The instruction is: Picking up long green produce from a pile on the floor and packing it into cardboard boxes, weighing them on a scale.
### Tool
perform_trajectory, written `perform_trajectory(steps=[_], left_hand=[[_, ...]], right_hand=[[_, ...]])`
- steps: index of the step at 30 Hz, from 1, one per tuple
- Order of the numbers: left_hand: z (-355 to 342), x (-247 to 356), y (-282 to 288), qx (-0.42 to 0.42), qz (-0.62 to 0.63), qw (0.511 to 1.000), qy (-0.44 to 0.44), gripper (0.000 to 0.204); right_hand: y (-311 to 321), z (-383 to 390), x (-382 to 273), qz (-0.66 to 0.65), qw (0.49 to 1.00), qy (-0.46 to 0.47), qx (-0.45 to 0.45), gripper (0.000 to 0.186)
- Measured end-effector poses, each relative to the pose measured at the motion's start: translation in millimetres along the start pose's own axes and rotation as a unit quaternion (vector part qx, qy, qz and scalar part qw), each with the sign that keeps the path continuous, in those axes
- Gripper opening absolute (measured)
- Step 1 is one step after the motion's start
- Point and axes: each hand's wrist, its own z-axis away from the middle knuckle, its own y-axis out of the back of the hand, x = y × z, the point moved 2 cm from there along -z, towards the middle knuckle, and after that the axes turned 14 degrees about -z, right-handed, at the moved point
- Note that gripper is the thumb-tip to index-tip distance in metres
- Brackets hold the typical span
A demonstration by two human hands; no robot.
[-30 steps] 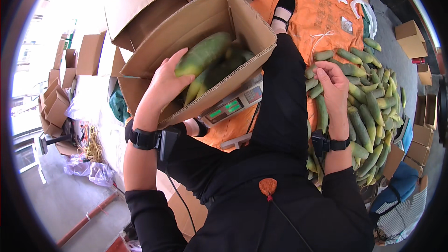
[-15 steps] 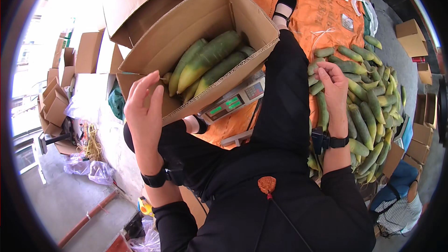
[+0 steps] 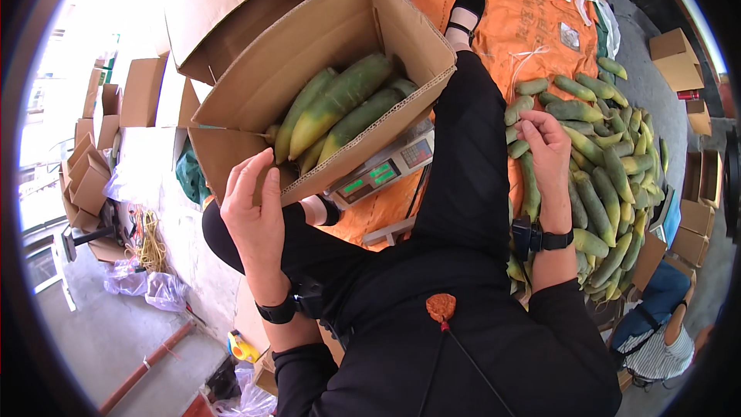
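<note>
I have the bare left hand [image 3: 256,220] parted wide and empty at the near-left corner of the tall brown cardboard carton [image 3: 270,54]; contact with the rim cannot be confirmed. I have the bare right hand [image 3: 549,147] narrowed, thumb toward curled fingertips, at the left edge of the heap of long green vegetables [image 3: 617,174]; whether it touches one, I cannot tell. Inside the carton, smooth green vegetables with yellowish ends [image 3: 340,100] lie side by side, presumably to save space. The grey scale with green-lit digits [image 3: 390,170] appears seated beneath, display exposed, probably for reading.
</note>
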Motion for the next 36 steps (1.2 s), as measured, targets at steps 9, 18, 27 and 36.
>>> perform_trajectory(steps=[9, 18, 27, 36], left_hand=[[0, 2, -5, 0.012, -0.021, 0.999, -0.029, 0.017], [-1, -1, -10, 0.003, -0.024, 0.999, -0.036, 0.016], [4, -1, -10, 0.005, -0.143, 0.984, -0.106, 0.023], [6, -1, -13, -0.015, -0.176, 0.975, -0.136, 0.023]], right_hand=[[-16, -6, -5, -0.006, 1.000, 0.006, -0.005, 0.016], [-60, -33, -34, -0.029, 0.997, 0.044, -0.065, 0.019], [-112, -66, -41, 0.010, 0.988, 0.085, -0.131, 0.041], [-146, -64, -51, 0.195, 0.951, 0.110, -0.213, 0.059]])
